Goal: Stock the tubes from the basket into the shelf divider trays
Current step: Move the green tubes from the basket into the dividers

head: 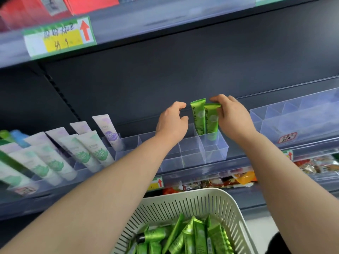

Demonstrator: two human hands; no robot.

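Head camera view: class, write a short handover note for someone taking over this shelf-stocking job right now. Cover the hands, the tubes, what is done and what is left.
Hands: the left hand holds nothing, its fingers loosely curled, just left of the two standing tubes. The right hand pinches the crimped top of a shiny green plastic tube.
Things: that tube stands upright in the clear plastic divider tray.
Done: a second green tube stands beside it.
Left: a pile of green tubes lies in the white slotted plastic basket. Several tray compartments in front and to the left look unfilled.
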